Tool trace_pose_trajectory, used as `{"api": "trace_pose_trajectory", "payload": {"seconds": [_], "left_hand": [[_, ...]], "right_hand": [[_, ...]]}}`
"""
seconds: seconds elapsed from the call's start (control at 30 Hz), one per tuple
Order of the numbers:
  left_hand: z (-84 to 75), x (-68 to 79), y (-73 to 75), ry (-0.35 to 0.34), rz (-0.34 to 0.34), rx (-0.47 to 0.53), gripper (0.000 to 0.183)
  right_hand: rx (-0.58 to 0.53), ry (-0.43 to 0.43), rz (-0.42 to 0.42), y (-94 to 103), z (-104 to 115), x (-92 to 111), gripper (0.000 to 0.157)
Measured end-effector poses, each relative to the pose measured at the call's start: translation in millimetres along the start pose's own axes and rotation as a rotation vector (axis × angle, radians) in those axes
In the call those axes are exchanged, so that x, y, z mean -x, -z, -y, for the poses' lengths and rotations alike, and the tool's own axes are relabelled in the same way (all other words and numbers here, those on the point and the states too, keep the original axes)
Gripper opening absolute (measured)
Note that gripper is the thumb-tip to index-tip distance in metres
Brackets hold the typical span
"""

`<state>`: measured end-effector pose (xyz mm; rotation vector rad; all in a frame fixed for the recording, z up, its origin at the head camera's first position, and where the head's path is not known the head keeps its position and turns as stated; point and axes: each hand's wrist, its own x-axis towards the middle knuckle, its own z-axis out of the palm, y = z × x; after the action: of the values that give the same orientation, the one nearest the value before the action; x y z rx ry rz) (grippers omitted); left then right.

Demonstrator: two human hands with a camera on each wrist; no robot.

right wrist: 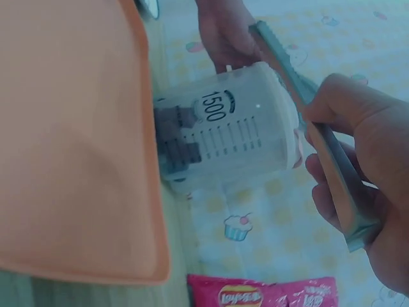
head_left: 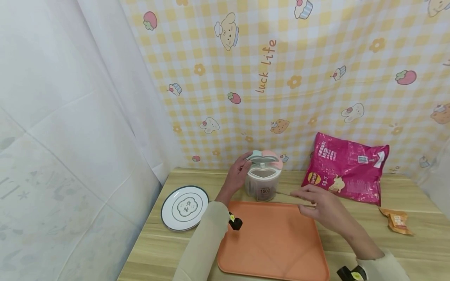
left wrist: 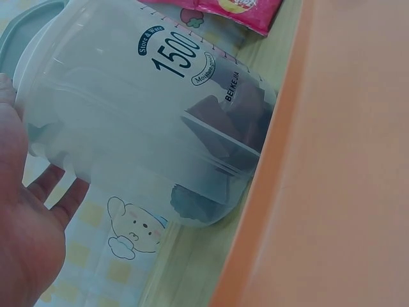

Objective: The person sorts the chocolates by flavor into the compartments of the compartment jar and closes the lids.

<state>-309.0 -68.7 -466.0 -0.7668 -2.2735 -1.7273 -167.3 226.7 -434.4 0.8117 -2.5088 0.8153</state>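
A clear plastic storage container marked 1500 stands behind the tray, its green and pink lid raised over an opening. My left hand holds the container at its upper left side, with fingertips at the lid. Dark pieces lie at the bottom inside it. In the right wrist view my right hand grips a long thin packet with a serrated end, thumb on one side and fingers on the other. That packet overlaps the container's top in this view; from the head it appears edge-on, just right of the container.
An orange tray lies in front of the container. To the left is a white plate with a dark rim. A magenta chip bag leans against the patterned cloth at the back right, and a small orange packet lies before it.
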Motion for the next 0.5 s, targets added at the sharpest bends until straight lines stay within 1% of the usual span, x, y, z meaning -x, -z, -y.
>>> {"api": "trace_pose_trajectory", "payload": {"seconds": [0.13, 0.2, 0.4, 0.5], "left_hand": [[-1.2, -0.3, 0.0, 0.01, 0.002, -0.011, 0.038], [-1.4, -0.2, -0.1, 0.006, 0.0, -0.014, 0.038], [0.4, 0.5, -0.1, -0.007, -0.007, -0.011, 0.036], [-2.0, -0.2, 0.4, -0.001, -0.015, -0.011, 0.034]], "right_hand": [[-0.029, 0.024, 0.068, -1.6, -8.6, 12.4, 0.036], [-0.065, 0.034, 0.107, -1.4, -14.1, 18.8, 0.034], [-0.188, -0.009, 0.296, 4.1, -33.8, 40.8, 0.025], [-0.221, -0.015, 0.34, 5.1, -43.6, 49.8, 0.021]]}}
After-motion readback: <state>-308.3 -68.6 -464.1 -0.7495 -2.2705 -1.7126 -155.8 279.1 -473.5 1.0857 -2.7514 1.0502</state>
